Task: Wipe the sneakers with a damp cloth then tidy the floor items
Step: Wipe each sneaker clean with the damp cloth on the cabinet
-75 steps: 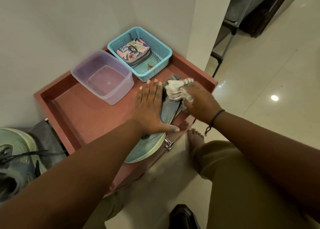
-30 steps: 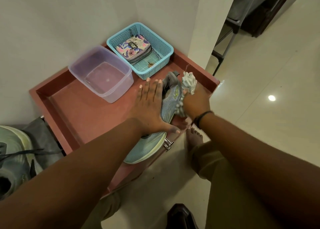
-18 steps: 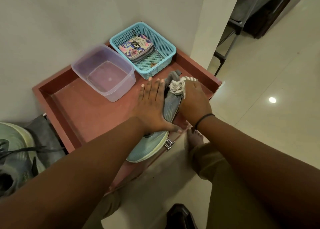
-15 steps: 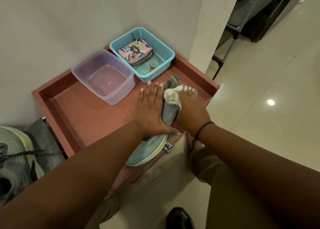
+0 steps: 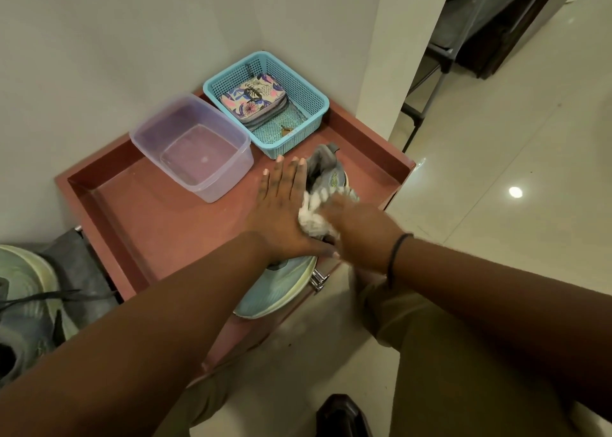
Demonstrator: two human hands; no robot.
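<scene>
A light blue and grey sneaker with a pale sole (image 5: 281, 287) lies on the reddish wooden tray top (image 5: 159, 224), its end sticking over the edge. The left hand (image 5: 284, 218) presses flat on it, fingers straight. Just beside, the right hand (image 5: 361, 234) bunches a white cloth (image 5: 313, 216) against the shoe.

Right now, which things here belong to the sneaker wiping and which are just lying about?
In the job:
- sneaker, pressed flat by the left hand
- cloth, gripped by the right hand
- tub of water
- second sneaker, lower left

Lying about:
- blue basket holding a floral pouch
- red tray underneath
</scene>
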